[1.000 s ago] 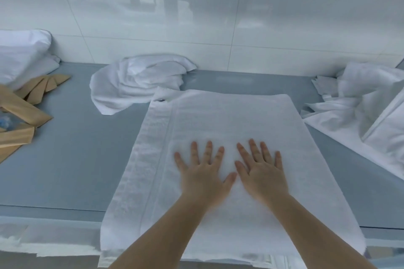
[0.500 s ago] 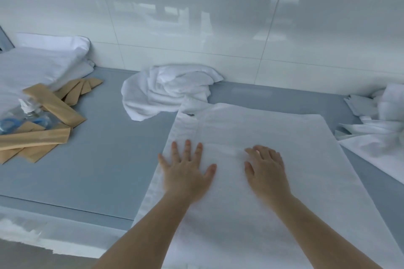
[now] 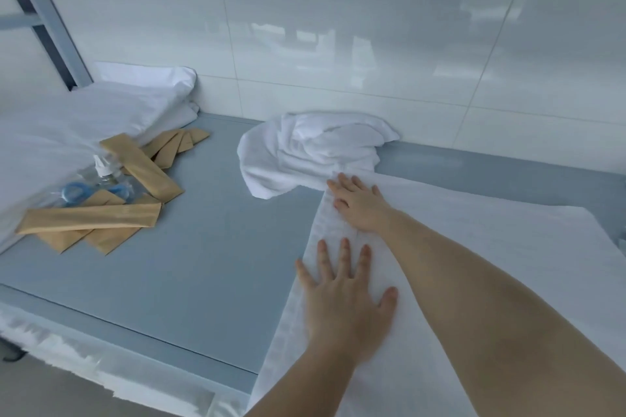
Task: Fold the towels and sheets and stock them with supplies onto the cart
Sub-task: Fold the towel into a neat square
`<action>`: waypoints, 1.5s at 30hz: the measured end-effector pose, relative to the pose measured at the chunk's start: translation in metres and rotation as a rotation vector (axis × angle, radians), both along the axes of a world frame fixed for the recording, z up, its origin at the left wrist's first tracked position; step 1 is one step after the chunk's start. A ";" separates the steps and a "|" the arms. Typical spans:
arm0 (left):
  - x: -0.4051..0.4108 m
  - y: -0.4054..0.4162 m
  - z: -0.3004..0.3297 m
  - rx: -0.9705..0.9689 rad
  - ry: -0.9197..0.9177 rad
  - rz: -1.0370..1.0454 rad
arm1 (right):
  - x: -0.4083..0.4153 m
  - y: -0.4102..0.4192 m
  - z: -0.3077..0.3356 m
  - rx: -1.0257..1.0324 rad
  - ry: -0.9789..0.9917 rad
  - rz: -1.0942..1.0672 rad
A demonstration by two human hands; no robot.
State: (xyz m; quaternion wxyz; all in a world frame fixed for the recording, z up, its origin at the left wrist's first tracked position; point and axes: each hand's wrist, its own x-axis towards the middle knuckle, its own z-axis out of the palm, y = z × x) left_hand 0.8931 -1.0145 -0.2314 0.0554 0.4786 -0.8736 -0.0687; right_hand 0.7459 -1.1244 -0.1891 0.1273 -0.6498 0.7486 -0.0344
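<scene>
A white towel point(image 3: 474, 264) lies flat on the grey table point(image 3: 203, 264), its near end hanging over the front edge. My left hand point(image 3: 345, 301) presses flat on the towel's left border, fingers spread. My right hand point(image 3: 359, 203) rests on the far left corner of the same towel, fingers mostly straight, one knuckle bent. A crumpled white towel point(image 3: 311, 149) sits just beyond that corner, against the wall.
Folded white sheets point(image 3: 84, 122) lie at the far left. Several tan paper packets point(image 3: 91, 217) and clear small bottles with blue rings point(image 3: 98, 183) are scattered beside them. A white tiled wall point(image 3: 338, 27) backs the table. A grey metal frame point(image 3: 44, 10) stands at upper left.
Both hands slid from the towel's middle to its left border; the right hand reached to the far left corner. The view swung left, so the linen at the right is out of sight.
</scene>
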 end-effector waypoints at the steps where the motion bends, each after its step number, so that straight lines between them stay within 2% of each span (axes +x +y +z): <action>1: 0.000 0.001 0.000 0.003 0.001 0.000 | -0.004 0.001 -0.002 -0.030 -0.008 -0.003; 10: -0.001 0.003 0.001 -0.012 -0.031 -0.002 | -0.040 0.019 -0.018 -0.027 0.111 -0.085; 17: 0.000 0.003 0.002 -0.001 -0.024 0.009 | -0.132 0.102 -0.012 0.055 0.199 -0.553; 23: -0.002 0.003 0.004 -0.002 -0.070 0.005 | -0.073 0.175 -0.022 0.022 0.167 -0.259; 25: -0.001 0.003 0.004 -0.004 -0.073 0.004 | -0.094 0.210 -0.023 0.038 0.179 -0.352; 29: -0.002 0.003 0.004 0.003 -0.083 0.003 | -0.144 0.276 -0.010 0.132 0.149 -0.743; 31: -0.001 0.004 0.006 -0.008 -0.074 -0.021 | -0.121 0.281 -0.010 0.121 0.135 -0.693; 34: 0.003 0.006 0.010 -0.072 -0.012 -0.152 | -0.052 0.274 -0.020 0.064 0.126 -0.386; 36: 0.005 0.006 0.011 -0.052 -0.027 -0.233 | -0.033 0.285 -0.025 0.050 0.148 -0.320; 42: 0.002 -0.003 0.020 0.107 -0.235 -0.263 | -0.097 0.391 -0.021 0.124 0.161 -0.648; 45: 0.009 0.007 0.030 0.128 -0.186 -0.257 | -0.099 0.429 -0.015 0.146 0.178 -0.663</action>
